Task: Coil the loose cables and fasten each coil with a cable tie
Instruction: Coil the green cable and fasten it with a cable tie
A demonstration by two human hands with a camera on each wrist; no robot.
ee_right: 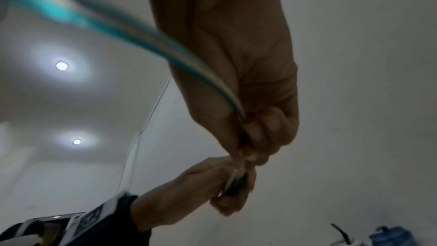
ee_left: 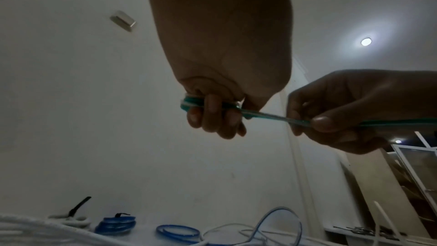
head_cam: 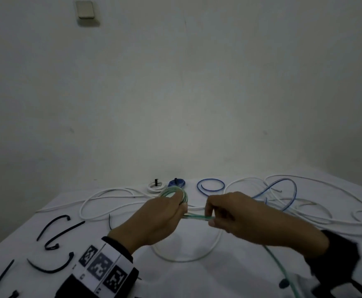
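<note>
On the white-covered desk (head_cam: 197,276), against the wall, lie two finished coils, each bound with a black tie: one white coil (head_cam: 155,187) and one blue coil (head_cam: 177,183). Just right of them sits one small loose blue loop (head_cam: 210,187), and a longer blue cable (head_cam: 283,193) snakes among tangled white cables (head_cam: 115,202). To the left lie at least five loose black cable ties (head_cam: 53,233), curved or straight, well apart from the coils.

The green cable (head_cam: 199,217) is held above the desk between both hands. It is teal-green with a pale stripe, and several turns already form a small coil (head_cam: 172,193) in the left hand (head_cam: 154,220), whose fingers and thumb are curled round it. A short straight stretch runs to the right hand (head_cam: 246,220), which pinches it between thumb and fingers. Past that hand the rest trails down toward the near edge of the desk.
</note>
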